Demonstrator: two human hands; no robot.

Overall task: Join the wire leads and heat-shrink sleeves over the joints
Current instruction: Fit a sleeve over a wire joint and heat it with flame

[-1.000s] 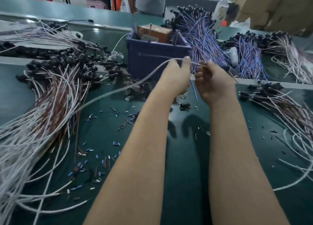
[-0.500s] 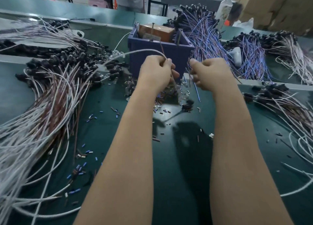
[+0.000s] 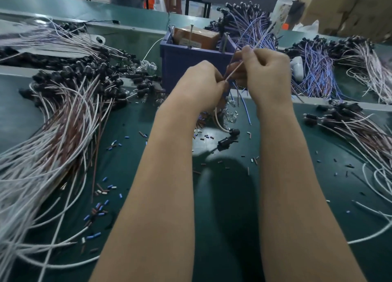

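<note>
Both forearms (image 3: 163, 186) and hands (image 3: 198, 86) are bare.

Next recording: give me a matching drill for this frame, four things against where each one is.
1. brown lead
2. blue bin
3. white wire pile
4. black connector

A. centre of the mat
B. left side of the mat
C. pinched between left hand and right hand
D. behind the hands

Pairs: 1-C, 2-D, 3-B, 4-A.

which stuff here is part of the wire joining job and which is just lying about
In use: left hand, right hand, the thin lead pinched between them.
Lying about: blue bin, white wire bundle at left, blue wire bundles behind, scattered cut sleeve bits.
</note>
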